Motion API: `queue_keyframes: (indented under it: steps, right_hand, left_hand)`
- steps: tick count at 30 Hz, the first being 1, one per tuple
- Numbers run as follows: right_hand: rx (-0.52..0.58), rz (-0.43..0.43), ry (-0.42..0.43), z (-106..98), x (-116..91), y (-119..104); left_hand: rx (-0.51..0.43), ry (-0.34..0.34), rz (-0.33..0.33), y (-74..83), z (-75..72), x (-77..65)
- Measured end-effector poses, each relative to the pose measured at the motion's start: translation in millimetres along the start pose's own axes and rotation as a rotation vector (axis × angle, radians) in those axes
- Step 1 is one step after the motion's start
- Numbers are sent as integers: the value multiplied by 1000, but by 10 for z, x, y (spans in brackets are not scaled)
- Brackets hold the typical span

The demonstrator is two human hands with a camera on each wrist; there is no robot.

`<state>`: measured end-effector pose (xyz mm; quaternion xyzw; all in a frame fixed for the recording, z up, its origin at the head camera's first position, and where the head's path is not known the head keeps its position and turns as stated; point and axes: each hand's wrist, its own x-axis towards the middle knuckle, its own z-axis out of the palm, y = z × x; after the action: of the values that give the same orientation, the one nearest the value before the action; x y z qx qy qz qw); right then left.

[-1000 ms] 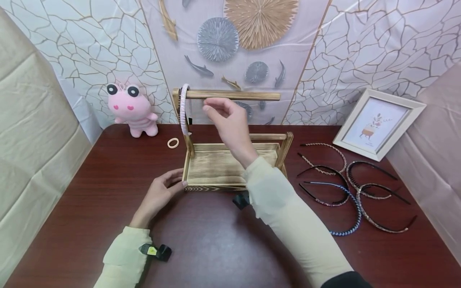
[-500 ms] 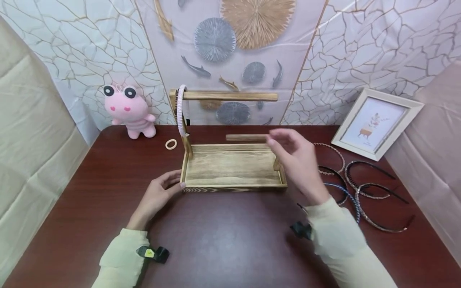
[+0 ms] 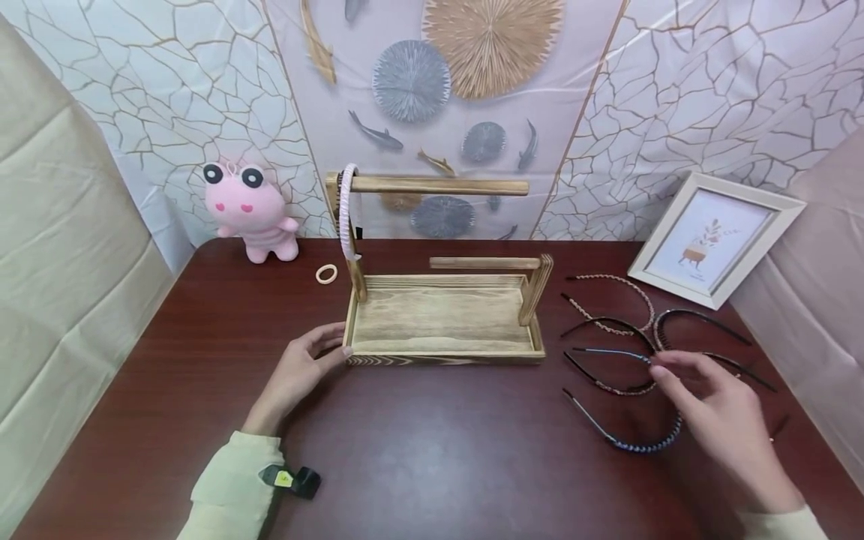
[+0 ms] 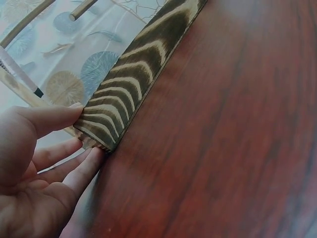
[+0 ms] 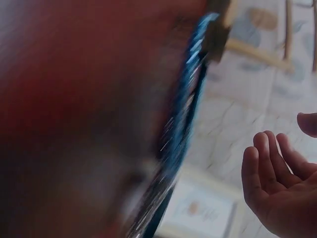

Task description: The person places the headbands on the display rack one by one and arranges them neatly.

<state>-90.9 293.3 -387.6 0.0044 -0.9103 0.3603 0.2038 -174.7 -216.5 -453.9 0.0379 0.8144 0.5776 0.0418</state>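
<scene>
My left hand (image 3: 297,367) grips the left front corner of a wooden headband stand (image 3: 439,322), thumb at the front and fingers against its end in the left wrist view. From the stand's upper bar (image 3: 439,185) hangs a white wrapped headband (image 3: 346,214), beside its left post. Over the headbands at the right is my right hand (image 3: 718,409), fingers relaxed and thumb apart, holding nothing. Closest to it lies a blue braided headband (image 3: 641,448), partly hidden under the hand; its blue band (image 5: 183,109) is blurred in the right wrist view.
Several other headbands (image 3: 610,279) overlap on the table's right side. Behind them stands a framed picture (image 3: 709,240). A pink plush toy (image 3: 250,210) and a small wooden ring (image 3: 327,274) are left of the stand. The lower bar (image 3: 484,263) points left from its right post.
My right hand has moved from the upper bar, past the stand's right end, to over the headbands at the right. The left hand stays at the stand's corner.
</scene>
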Motion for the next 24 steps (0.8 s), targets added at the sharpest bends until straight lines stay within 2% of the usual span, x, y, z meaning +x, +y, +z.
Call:
queue_keyframes:
  steps: [5,8,15,19,24]
  right_hand:
    - [-70,90,-35,-231,-76,358]
    - [-119,115,-62,-326,-122,531]
    - [-171,82,-151,-508,-265,831]
    - [-205,59,-188,-567,-271,914]
    - [-211,35,-253,-548,-259,972]
  left_hand:
    - [3,7,-17,14,-15,-9]
    - [3,3,-20,-1,-15,-9]
    - [6,5,-1,-29,20,-5]
    - [0,3,3,-28,21,-2]
    - [-2,3,2,-25,16,4]
